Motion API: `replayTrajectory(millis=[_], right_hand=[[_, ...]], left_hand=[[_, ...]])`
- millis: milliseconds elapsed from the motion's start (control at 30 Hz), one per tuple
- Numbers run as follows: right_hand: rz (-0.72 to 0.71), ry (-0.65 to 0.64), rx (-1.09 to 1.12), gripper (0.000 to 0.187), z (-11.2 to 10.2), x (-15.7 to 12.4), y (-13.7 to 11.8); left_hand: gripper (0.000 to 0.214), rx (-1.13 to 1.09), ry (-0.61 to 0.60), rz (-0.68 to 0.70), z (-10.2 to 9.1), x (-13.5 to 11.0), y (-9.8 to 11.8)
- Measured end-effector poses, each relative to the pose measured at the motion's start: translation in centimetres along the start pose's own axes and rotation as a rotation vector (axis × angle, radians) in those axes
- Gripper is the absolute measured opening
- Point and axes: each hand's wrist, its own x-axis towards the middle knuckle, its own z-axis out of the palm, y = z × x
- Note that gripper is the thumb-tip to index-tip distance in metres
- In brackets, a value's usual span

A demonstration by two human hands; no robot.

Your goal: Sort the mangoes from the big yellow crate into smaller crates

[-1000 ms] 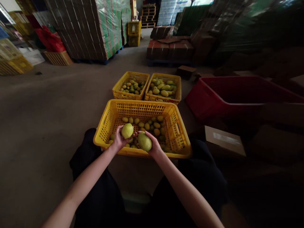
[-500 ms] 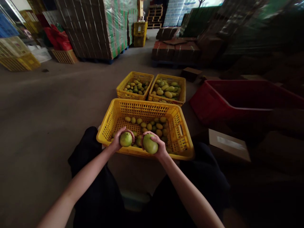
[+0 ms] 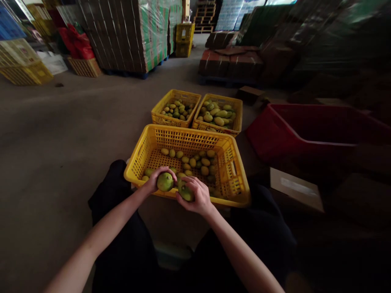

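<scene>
The left hand [image 3: 152, 184] grips a round mango [image 3: 165, 182] and the right hand [image 3: 199, 198] clasps a second mango [image 3: 185, 194], both at the near rim of the near crate [image 3: 186, 132] — it looks mostly emptied. The far left crate [image 3: 159, 118] and far right crate [image 3: 214, 127] hold fruit, neither full. The concrete floor [image 3: 61, 142] is bare — a dim warehouse with wrapped cartons [image 3: 122, 36] at the far left.

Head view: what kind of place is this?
Probably a fruit-packing warehouse: wrapped pallet stacks of cartons, yellow crates of green-yellow fruit on a concrete floor, stacked wooden pallets behind.
</scene>
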Motion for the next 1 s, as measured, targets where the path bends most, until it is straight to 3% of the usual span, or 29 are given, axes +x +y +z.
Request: replayTrajectory(millis=[100,167,300,400,533,833,1000], right_hand=[[0.035,0.089,-0.006,0.031,0.1,0.4,-0.4],[0.142,0.180,0.034,0.027,0.3,1.0,-0.2],[0.656,0.273,0.421,0.012,0.2,2.4,0.8],[0.986,0.259,0.759,0.014,-0.2,2.9,1.1],[0.996,0.281,0.924,0.012,-0.6,2.9,1.1],[1.002,0.332,1.026,0.012,-1.5,3.2,1.3],[1.022,0.395,1.021,0.011,-1.8,3.7,0.9]], left_hand=[[0.045,-0.057,0.038,0.000,0.0,0.3,-0.1],[0.043,-0.169,0.119,-0.018,-0.1,0.7,-0.1],[0.032,-0.500,0.355,-0.085,-0.9,1.4,0.1],[0.032,-0.603,0.410,-0.066,-1.4,1.7,0.4],[0.036,-0.583,0.408,-0.078,-1.2,1.7,0.5],[0.039,-0.564,0.406,-0.205,-0.9,1.9,0.2],[0.035,-0.395,0.348,-0.247,-0.9,2.0,0.2]])
